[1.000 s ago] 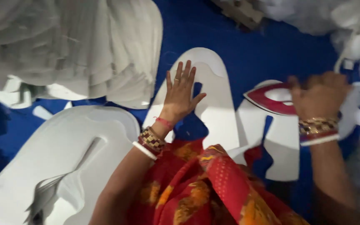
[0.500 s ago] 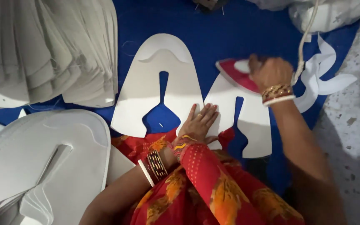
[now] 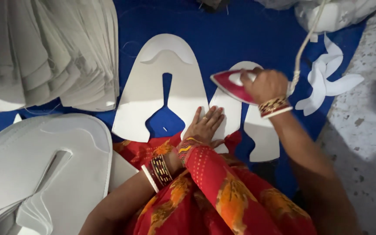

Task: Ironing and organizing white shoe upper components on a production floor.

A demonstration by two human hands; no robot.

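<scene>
We see the red-and-white clothes iron (image 3: pixel 231 85) at two o'clock, gripped by the right hand (image 3: pixel 264 85); it looks heavy and rigid, best held by its handle, which the fist hides. It sits over a thin, limp white cutout (image 3: pixel 257 126). The left hand (image 3: pixel 205 124) lies flat, fingers spread, on the neighbouring cutout (image 3: pixel 151 87). The cord (image 3: pixel 303 43) runs off the frame at twelve.

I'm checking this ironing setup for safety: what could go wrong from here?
1. The left hand presses flat on a white cut piece close to the red iron held by the right hand; a slip could burn the fingers.
2. The iron's cord hangs taut over the blue cloth and could snag and jerk the iron.
3. The loose red garment lies near the iron's path and might scorch.
</scene>
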